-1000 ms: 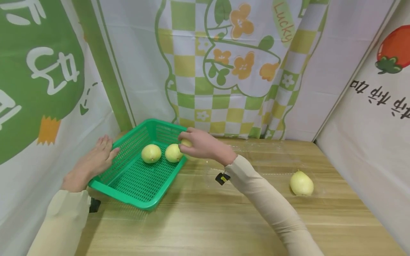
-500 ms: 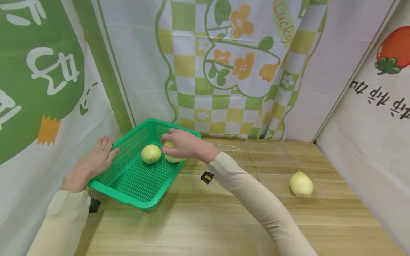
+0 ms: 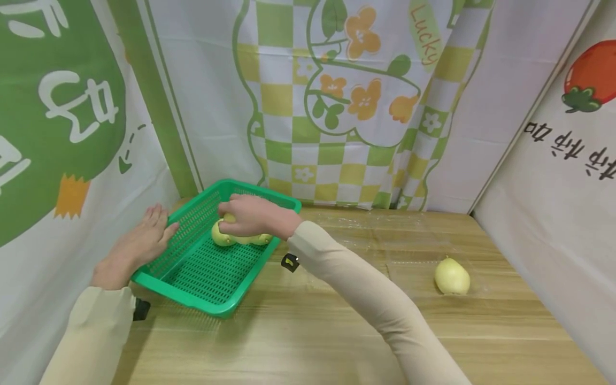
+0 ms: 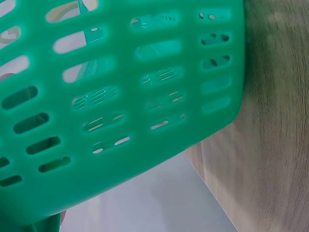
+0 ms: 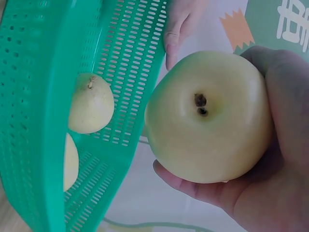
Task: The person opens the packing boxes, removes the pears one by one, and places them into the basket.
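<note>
My right hand [image 3: 252,215] grips a pale yellow pear [image 5: 212,121] above the green plastic basket [image 3: 222,309]. Its fingers and thumb curl round the fruit, and the dark-pitted end shows in the right wrist view. Inside the basket lie two more pears, one with its stem end showing [image 5: 91,104] and another [image 5: 71,162] half hidden by the basket wall. At the basket's left side my left hand [image 3: 139,243] rests on the rim with fingers straight. The left wrist view holds mostly the slotted basket wall [image 4: 120,164].
A single pear [image 3: 452,276] sits to the right on the wooden table [image 3: 308,342], by a clear plastic tray [image 3: 409,254] that is hard to make out. A checked curtain [image 3: 303,128] hangs behind, with printed cloth walls on both sides.
My right hand has carried its pear leftward, from the basket's right rim to over the middle of the basket. The left hand and the basket have stayed still.
</note>
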Action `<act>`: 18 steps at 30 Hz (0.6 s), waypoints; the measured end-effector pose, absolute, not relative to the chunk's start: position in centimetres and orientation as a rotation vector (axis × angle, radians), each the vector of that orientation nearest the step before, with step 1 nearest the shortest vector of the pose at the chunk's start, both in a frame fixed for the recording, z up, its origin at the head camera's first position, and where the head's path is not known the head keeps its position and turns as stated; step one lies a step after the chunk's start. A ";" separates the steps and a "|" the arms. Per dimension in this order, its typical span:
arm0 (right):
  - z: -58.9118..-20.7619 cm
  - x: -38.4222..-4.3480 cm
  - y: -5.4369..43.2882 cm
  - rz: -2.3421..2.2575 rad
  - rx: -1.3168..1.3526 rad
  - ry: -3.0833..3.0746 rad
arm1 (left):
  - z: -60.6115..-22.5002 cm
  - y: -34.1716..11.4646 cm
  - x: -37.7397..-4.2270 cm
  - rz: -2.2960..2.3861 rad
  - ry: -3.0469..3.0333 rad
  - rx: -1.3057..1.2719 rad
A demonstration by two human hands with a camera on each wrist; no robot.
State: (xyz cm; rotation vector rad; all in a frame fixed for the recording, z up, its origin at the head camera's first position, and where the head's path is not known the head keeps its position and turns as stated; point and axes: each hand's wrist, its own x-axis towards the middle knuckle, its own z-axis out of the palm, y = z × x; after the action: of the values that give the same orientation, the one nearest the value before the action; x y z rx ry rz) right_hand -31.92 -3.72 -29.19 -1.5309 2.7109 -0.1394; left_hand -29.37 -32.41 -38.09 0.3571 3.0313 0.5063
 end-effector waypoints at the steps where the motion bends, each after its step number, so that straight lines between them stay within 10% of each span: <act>1: -29.1 -32.0 -3.9 -0.132 -1.526 2.707 | -38.1 -32.4 -29.4 0.509 3.031 0.358; 18: -29.0 -32.8 -8.3 -0.099 -1.410 2.641 | -37.7 -32.3 -29.2 0.489 3.032 0.354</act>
State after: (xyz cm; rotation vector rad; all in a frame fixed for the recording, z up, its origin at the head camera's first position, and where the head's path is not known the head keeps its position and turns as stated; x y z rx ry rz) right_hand -32.83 -8.31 -28.95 -1.4101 2.6406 -0.0989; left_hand -29.23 -32.31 -37.69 0.3538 3.0318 0.4888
